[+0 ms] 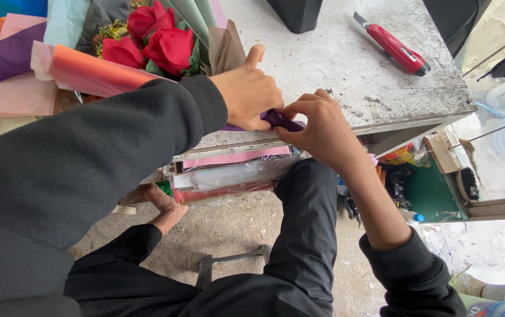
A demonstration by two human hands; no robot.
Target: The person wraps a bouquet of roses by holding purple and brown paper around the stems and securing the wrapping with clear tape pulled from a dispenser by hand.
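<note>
Purple wrap (280, 121): we hold a twisted end of purple paper at the near edge of the table, between our two hands; it looks soft, creased and bunched into a narrow roll.
Left hand (248, 91): closed around the purple wrap, thumb raised, fingers curled under it; sleeve dark and knitted at the cuff.
Right hand (322, 126): fingertips pinching the free end of the wrap, just beside the left hand.
Progress: we judge the bouquet already gathered and sheeted, the stem end being bound or twisted; no ribbon or tie shows yet, so the closing seems unfinished.
Bouquet (152, 41): red roses with green leaves and small yellowish filler, lying on the table behind our left forearm; petals look velvety and tightly furled.
Sheets (82, 70): orange, pink, purple, pale green and brown wrapping papers around the flowers, matte and thin, edges loosely folded.
Table (346, 64): flat grey-white top, scuffed and stained, paint chipped at the front edge.
Knife (394, 46): red utility knife with blade out, well apart from our hands, on the far right of the table.
Shelf (229, 173): under the tabletop, rolls of clear film and pink sheets, glossy and crinkled.
Floor (235, 229): rough, dusty concrete with scraps.
</note>
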